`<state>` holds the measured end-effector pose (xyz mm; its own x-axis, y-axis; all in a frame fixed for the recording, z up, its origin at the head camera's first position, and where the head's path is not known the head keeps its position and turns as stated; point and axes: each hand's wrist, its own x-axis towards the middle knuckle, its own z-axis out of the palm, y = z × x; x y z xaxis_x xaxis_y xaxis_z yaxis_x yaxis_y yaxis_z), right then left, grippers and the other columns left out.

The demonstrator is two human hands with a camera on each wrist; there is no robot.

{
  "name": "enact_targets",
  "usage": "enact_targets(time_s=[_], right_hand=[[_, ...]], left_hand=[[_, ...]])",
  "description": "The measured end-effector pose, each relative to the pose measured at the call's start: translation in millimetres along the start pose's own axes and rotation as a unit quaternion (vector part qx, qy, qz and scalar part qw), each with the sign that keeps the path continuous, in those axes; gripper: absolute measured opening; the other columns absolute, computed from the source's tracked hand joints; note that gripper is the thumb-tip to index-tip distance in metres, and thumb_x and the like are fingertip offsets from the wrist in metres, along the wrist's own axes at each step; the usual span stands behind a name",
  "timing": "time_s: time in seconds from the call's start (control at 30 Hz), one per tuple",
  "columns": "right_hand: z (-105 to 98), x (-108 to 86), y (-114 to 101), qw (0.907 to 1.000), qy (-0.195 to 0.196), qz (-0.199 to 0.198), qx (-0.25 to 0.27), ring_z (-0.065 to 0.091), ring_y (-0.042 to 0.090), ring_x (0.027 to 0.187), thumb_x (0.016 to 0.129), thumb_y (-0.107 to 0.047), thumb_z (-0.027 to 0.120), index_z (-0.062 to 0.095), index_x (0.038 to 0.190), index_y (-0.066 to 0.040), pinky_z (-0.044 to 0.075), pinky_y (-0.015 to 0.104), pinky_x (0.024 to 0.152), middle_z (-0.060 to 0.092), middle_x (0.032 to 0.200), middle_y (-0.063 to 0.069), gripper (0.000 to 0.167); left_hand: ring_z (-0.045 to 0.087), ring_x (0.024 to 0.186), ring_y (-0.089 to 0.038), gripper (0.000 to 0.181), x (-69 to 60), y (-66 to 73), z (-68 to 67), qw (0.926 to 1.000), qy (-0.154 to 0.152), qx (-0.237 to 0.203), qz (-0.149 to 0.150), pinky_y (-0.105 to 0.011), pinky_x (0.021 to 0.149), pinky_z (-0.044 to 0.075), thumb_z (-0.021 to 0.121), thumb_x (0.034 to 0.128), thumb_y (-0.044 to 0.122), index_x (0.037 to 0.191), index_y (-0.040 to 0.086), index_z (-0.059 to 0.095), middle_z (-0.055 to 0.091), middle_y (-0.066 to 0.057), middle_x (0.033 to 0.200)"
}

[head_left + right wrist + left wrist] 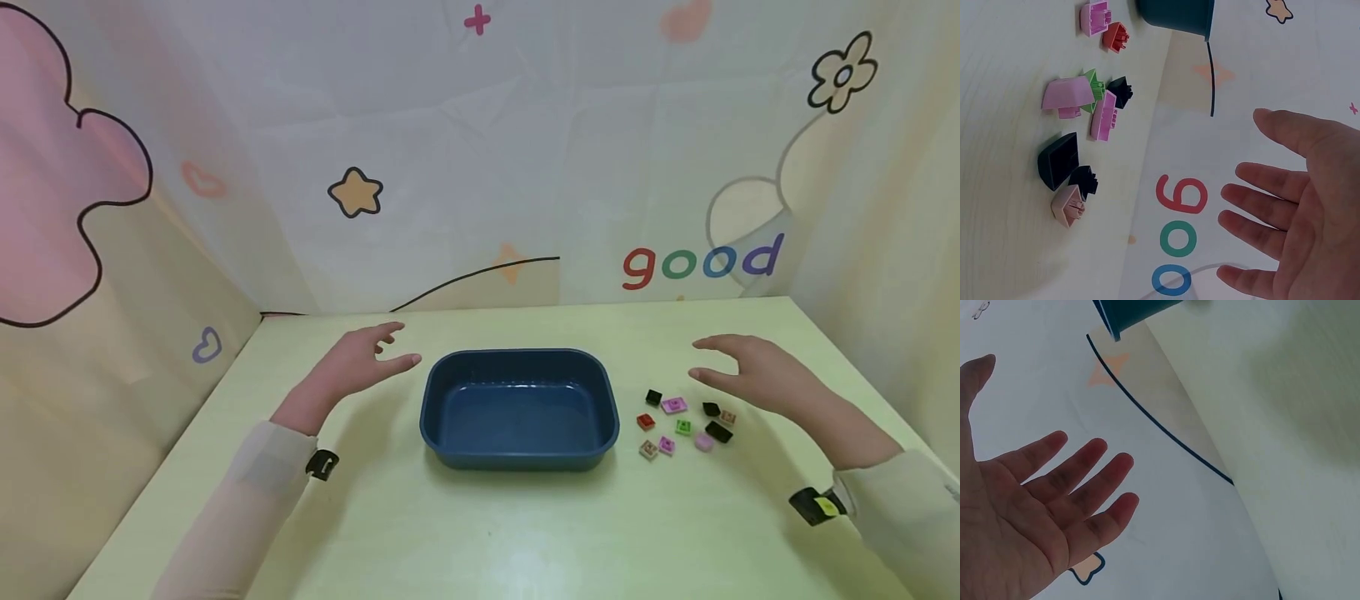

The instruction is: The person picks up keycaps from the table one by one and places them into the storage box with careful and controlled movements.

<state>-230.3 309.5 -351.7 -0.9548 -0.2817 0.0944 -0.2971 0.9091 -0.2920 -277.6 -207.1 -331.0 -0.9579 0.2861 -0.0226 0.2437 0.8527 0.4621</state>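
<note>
A dark blue rectangular tray (519, 461) stands in the middle of the table. To its right lie several loose keyboard keycaps: a red keycap (646, 422), a green keycap (683, 427), a long pink keycap (674, 405), a larger black keycap (718, 432) and others in black, pink and tan. Some rest with their hollow undersides and stems showing, as the right wrist view confirms. My left hand (356, 360) hovers left of the tray, holding nothing, fingers loosely spread. Above and right of the keycaps hangs my right hand (765, 375), also holding nothing, its fingers relaxed and apart.
The pale table (480, 533) ends at the back against a printed white curtain (450, 150) with the word "good" on it. Curtain also hangs along both sides. Each wrist wears a small dark strapped device (322, 464).
</note>
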Motion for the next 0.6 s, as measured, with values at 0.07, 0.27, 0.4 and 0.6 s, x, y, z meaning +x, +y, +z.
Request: enact_targets(time_s=[0.07, 0.27, 0.4, 0.6], right_hand=[[1.0, -1.1, 1.3, 1.0000, -0.003, 0.004, 0.001, 0.050, 0.055, 0.133, 0.100, -0.036, 0.064, 0.057, 0.138, 0.006, 0.043, 0.068, 0.109, 0.058, 0.140, 0.032, 0.056], [2.6, -4.1, 5.5, 0.9999, -0.007, 0.008, 0.009, 0.049, 0.055, 0.133, 0.100, -0.032, 0.065, 0.059, 0.136, 0.006, 0.042, 0.068, 0.108, 0.059, 0.139, 0.032, 0.052], [4.6, -6.5, 8.5, 0.9997, -0.014, 0.013, 0.013, 0.052, 0.056, 0.129, 0.100, -0.030, 0.065, 0.059, 0.135, 0.006, 0.045, 0.068, 0.105, 0.059, 0.137, 0.034, 0.051], [8.6, -11.4, 15.9, 0.9990, -0.033, 0.022, 0.020, 0.058, 0.054, 0.119, 0.099, -0.027, 0.066, 0.060, 0.134, 0.006, 0.052, 0.065, 0.095, 0.063, 0.131, 0.034, 0.049]], left_hand=[[0.058, 0.132, -0.043, 0.075, 0.5, 1.1, 1.8, 1.0000, -0.006, -0.002, -0.005, -0.057, 0.107, 0.051, 0.061, 0.0974, 0.050, 0.156, 0.008, 0.040, 0.055, -0.024, 0.148], [0.065, 0.124, -0.040, 0.064, 1.4, 2.8, 6.5, 0.9998, -0.012, -0.018, -0.005, -0.051, 0.100, 0.056, 0.059, 0.1016, 0.041, 0.152, 0.004, 0.045, 0.063, -0.024, 0.137], [0.068, 0.117, -0.040, 0.058, 0.9, 0.2, 10.8, 0.9985, -0.017, -0.051, -0.007, -0.047, 0.095, 0.059, 0.058, 0.1033, 0.036, 0.149, 0.001, 0.049, 0.066, -0.025, 0.133], [0.072, 0.108, -0.036, 0.055, 1.7, -1.4, 18.4, 0.9906, -0.045, -0.127, -0.028, -0.035, 0.084, 0.063, 0.057, 0.1046, 0.030, 0.147, -0.003, 0.049, 0.063, -0.027, 0.135]])
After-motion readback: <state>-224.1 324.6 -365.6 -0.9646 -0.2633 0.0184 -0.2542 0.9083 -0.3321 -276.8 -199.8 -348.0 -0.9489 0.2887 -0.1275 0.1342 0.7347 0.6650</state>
